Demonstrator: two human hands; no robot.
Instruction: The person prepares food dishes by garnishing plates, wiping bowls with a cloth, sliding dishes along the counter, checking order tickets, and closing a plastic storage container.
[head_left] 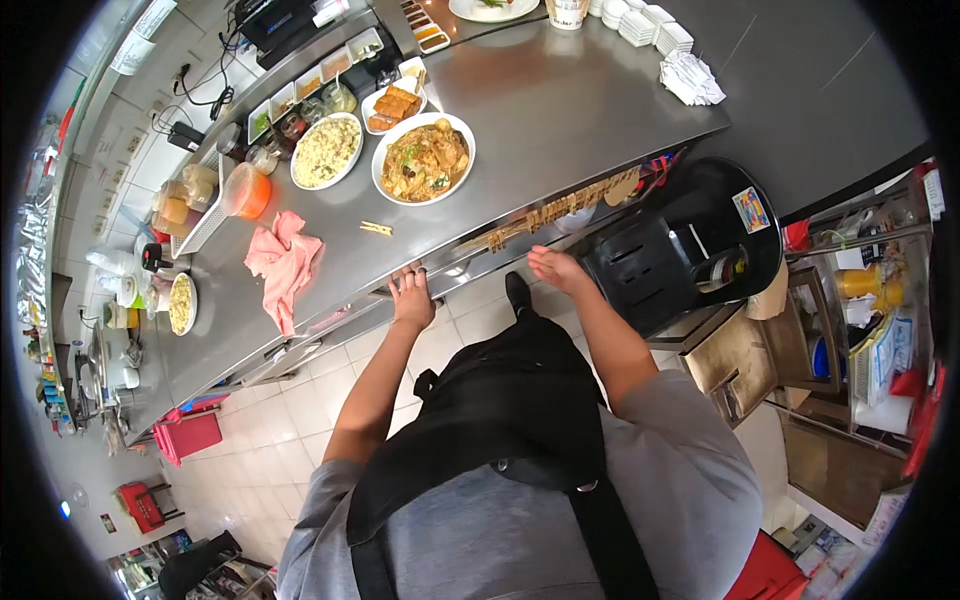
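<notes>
At the front edge of the steel counter, my left hand rests with its fingers spread over the edge, holding nothing. My right hand hangs in the air off the counter, palm turned up, fingers stretched out and empty. Near it, several wooden clothespins are clipped along the counter's edge. One loose clothespin lies on the top above my left hand. Left of that is a crumpled pink cloth. Farther back stand a bowl of noodles, a plate of rice and a plate of fried rolls.
A black bin stands right of my right hand. An orange-filled container and a smaller rice plate are at the left. Folded napkins lie at the back right. Shelves stand far right.
</notes>
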